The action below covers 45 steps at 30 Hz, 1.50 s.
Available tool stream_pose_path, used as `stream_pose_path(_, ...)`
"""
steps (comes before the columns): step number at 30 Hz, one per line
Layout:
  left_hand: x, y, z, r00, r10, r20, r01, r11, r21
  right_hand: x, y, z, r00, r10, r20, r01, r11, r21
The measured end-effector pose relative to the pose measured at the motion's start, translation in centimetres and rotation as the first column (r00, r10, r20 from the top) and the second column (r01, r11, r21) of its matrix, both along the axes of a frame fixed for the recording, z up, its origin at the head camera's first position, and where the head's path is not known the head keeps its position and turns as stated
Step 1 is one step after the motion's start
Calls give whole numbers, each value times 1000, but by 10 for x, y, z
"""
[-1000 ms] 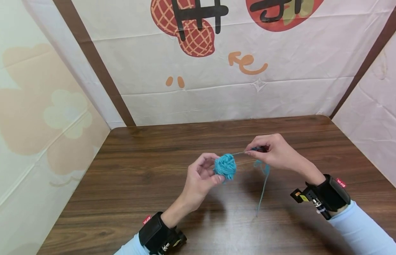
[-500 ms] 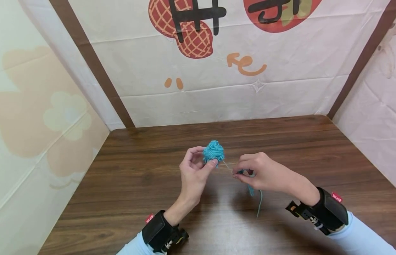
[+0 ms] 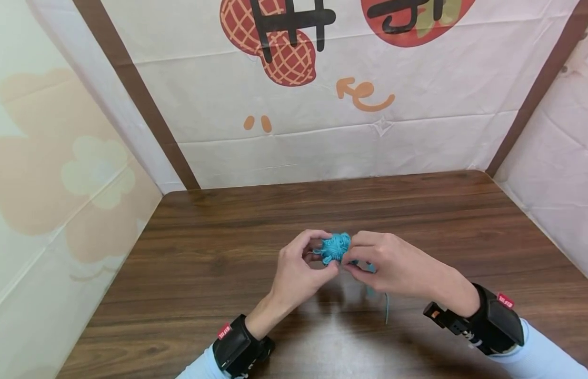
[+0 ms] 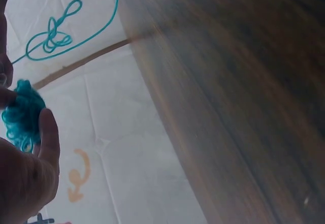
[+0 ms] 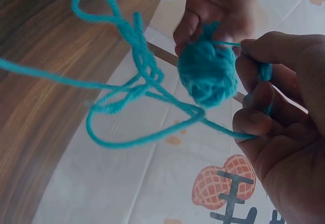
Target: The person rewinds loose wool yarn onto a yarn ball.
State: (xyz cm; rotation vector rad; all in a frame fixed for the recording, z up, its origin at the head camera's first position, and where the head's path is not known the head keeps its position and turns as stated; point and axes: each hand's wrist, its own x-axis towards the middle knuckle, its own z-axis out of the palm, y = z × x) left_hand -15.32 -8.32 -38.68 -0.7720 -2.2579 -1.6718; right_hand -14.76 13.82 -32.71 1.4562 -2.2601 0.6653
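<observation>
A small turquoise yarn ball is held above the table between the thumb and fingers of my left hand. My right hand is close at the ball's right side and pinches the yarn strand that leads off it. In the right wrist view, a short taut strand runs from the ball to the right thumb and fingertip, and more yarn passes through the curled fingers. A loose tangle of yarn with loops dangles below that hand. Its tail end shows under the right hand in the head view.
Below both hands lies a dark brown wooden table. A white printed cloth backdrop rises behind its far edge, with more cloth panels at the left and right. Each wrist wears a black camera band.
The right hand came in from the right, drawing the strand short, and now meets the ball. The left hand tipped the ball up and away, then brought it back down, turned.
</observation>
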Motion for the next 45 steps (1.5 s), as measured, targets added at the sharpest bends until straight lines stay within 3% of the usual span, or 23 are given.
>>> stream_pose_path(8,5,-1,1,997,-83,0,83,993,-80,-6,5,5,1000,24,2,-24,999,-48)
stream_pose_path(16,7,0,0,991,-130,10,130,989,-76,-18,10,7,998,54,13,-52,991,-123)
stream_pose_path(21,8,1,1,986,-164,-13,162,984,-75,-25,12,8,1000,28,-10,-29,988,-153)
stream_pose_path(30,13,2,0,982,-190,11,190,976,-105,-33,20,1,998,10,66,4,980,-200)
stream_pose_path(38,14,4,-3,975,-223,0,222,971,-83,-41,28,0,990,-82,118,101,981,-167)
stream_pose_path(45,16,4,-3,967,-254,-4,253,964,-77,-49,33,-1,988,-97,118,119,973,-197)
